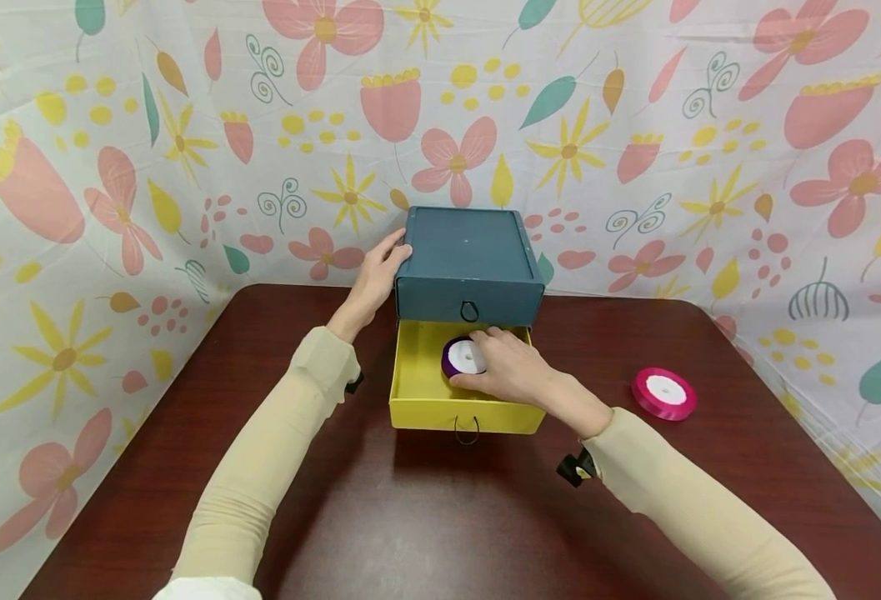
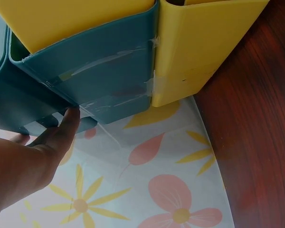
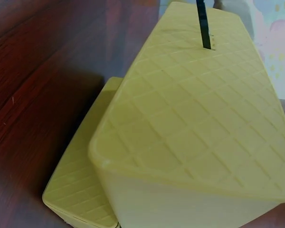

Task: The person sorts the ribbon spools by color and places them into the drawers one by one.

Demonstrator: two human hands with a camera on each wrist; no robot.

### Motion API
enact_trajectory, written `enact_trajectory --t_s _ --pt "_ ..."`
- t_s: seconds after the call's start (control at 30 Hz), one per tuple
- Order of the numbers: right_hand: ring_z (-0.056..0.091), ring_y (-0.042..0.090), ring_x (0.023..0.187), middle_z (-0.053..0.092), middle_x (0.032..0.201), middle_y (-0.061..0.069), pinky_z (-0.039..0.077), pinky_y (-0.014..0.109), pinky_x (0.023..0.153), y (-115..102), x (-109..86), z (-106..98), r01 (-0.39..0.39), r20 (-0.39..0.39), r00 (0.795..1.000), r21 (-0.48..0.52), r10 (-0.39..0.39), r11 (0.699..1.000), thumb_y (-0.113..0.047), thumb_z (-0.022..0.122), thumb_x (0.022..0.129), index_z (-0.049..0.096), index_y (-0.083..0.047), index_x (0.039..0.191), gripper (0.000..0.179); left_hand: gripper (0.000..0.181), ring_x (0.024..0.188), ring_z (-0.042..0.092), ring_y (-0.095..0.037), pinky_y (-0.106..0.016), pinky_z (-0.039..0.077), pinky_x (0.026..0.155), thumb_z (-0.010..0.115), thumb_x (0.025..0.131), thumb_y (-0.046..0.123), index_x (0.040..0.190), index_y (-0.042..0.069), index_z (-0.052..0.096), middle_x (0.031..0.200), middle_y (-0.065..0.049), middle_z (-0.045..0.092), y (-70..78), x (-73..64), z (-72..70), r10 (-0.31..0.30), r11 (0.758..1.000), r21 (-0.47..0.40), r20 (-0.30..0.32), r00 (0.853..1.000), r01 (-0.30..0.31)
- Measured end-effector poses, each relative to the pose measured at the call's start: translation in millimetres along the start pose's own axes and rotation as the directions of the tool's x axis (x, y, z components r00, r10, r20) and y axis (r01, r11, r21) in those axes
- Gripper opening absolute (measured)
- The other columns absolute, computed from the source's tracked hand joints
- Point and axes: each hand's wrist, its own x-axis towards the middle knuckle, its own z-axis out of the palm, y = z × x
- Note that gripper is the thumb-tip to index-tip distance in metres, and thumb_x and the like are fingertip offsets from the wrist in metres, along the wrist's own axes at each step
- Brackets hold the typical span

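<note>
Bright, even light fills the head view, pale sheen on the tabletop (image 1: 470,525), dark shadow beneath the drawer (image 1: 425,415)! Both wrist views run dimmer: the left hand (image 2: 31,164) sits in shade, and the right view looks hazy.

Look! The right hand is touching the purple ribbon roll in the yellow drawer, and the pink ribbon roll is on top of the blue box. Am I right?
Almost! The pink ribbon roll isn't on top of the blue box; the head view shows it lying on the brown table. The right hand is touching the purple ribbon roll in the yellow drawer.
</note>
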Motion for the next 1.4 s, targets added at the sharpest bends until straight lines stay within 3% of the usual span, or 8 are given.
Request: enact_trajectory --t_s 0.77,1.03,1.17,1.27,1.4 --pt "0.056 0.023 0.09 0.062 0.109 0.013 0.051 0.037 0.077 2.0 6.0 7.8 0.02 0.031 0.999 -0.022 -0.019 1.0 -0.053 0.07 0.082 0.057 0.001 0.123 0.068 0.054 0.147 0.027 -0.022 -0.046 0.027 0.118 0.041 0.102 0.041 0.153 0.026 0.031 0.159 -0.001 0.028 -0.4 0.3 1.2 0.007 1.0 -0.01 0.0 1.0 -0.007" --pt "0.057 0.026 0.097 0.062 0.118 0.017 0.051 0.038 0.079 -1.3 -1.4 -4.1 0.025 0.042 0.999 0.023 -0.026 0.999 -0.05 0.065 0.087 0.057 0.003 0.127 0.067 0.054 0.147 0.026 -0.022 -0.047 0.026 0.118 0.042 0.102 0.041 0.153 0.027 0.031 0.159 -0.001 0.028 0.3 -0.7 0.6 0.002 1.0 -0.016 -0.002 1.0 -0.002" --pt "0.059 0.029 0.103 0.062 0.12 0.019 0.054 0.043 0.084 -4.4 -11.8 -13.6 0.025 -0.003 1.0 0.03 -0.025 0.999 -0.044 0.063 0.09 0.06 0.002 0.127 0.06 0.054 0.147 0.027 -0.022 -0.047 0.027 0.118 0.042 0.102 0.041 0.152 0.028 0.031 0.159 0.0 0.028 -0.8 -0.8 0.5 0.006 1.0 -0.01 -0.006 1.0 -0.006" --pt "0.059 0.031 0.106 0.064 0.12 0.017 0.053 0.046 0.088 -5.5 -21.7 -19.7 0.041 -0.081 0.996 0.033 -0.038 0.999 -0.04 0.063 0.091 0.062 0.0 0.126 0.053 0.053 0.147 0.027 -0.021 -0.047 0.026 0.118 0.042 0.102 0.042 0.152 0.028 0.031 0.159 0.0 0.028 -1.6 -1.2 0.7 0.009 1.0 -0.005 -0.005 1.0 -0.009" --pt "0.06 0.027 0.102 0.069 0.112 0.011 0.053 0.042 0.087 -6.1 -37.6 -27.2 0.104 -0.229 0.97 0.099 -0.079 0.99 -0.032 0.067 0.09 0.069 -0.004 0.117 0.038 0.053 0.147 0.027 -0.021 -0.046 0.027 0.118 0.041 0.102 0.042 0.153 0.028 0.031 0.159 0.001 0.028 -1.8 -1.5 0.7 0.013 1.0 -0.009 -0.005 1.0 -0.013"
